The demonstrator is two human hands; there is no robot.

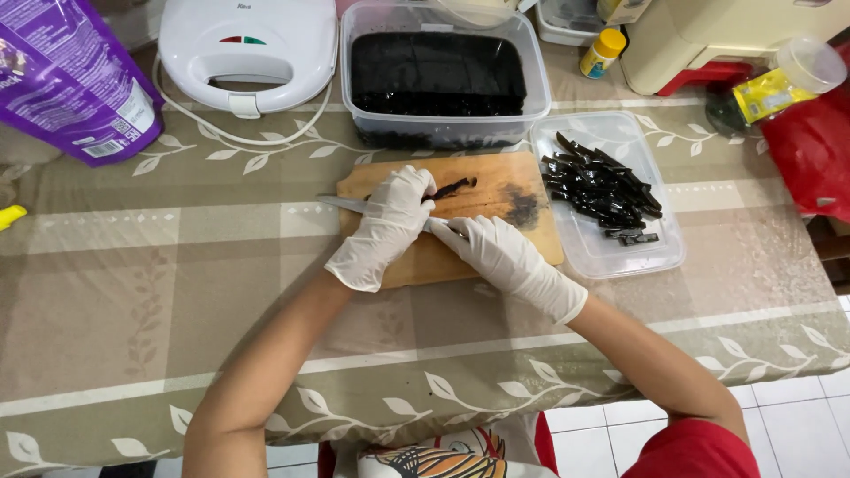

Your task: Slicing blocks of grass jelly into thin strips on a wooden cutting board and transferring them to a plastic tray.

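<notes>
tub (443,66), tray (664,252), bag (66,75) around board (522,190)

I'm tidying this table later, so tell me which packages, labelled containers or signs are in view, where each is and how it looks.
Purple bag: far left corner, large glossy pouch with a white label panel.
Small bottle: top, right of the dark-filled tub, yellow cap and printed label.
Yellow packet: far right, crumpled, beside a clear lid.
Sandwich maker: top left, white, with red and green lights.
</notes>
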